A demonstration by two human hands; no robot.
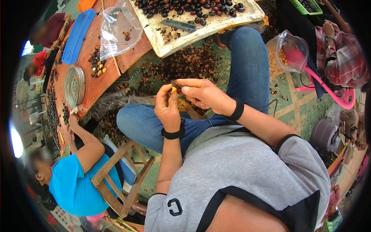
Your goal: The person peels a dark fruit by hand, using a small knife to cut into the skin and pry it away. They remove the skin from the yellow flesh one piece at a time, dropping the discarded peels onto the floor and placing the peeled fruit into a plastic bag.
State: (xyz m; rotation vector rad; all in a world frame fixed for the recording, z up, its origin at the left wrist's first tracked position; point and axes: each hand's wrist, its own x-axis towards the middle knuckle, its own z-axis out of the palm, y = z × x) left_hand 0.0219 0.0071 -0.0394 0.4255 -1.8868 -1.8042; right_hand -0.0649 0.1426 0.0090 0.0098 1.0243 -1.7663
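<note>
Above my lap, my left hand (168, 110) pinches a partly peeled chestnut (173, 90) between thumb and fingertips, its yellow flesh showing. My right hand (205, 93) meets it there, thumb and index finger closed on a dark piece of chestnut shell (177, 84) at the nut's edge. Beyond my hands, a whitish foam tray (160, 36) carries many glossy dark brown chestnuts (193, 8). On the tray's near side lies a grey utility knife (179, 25), apart from both hands.
Shell scraps (189, 63) litter the floor. The wooden table (91, 87) at left holds a blue tray (78, 36), a clear bag (120, 33) and a round metal tin (74, 87). A person in a blue shirt (79, 185) sits left; a pink chair (328, 89) stands right.
</note>
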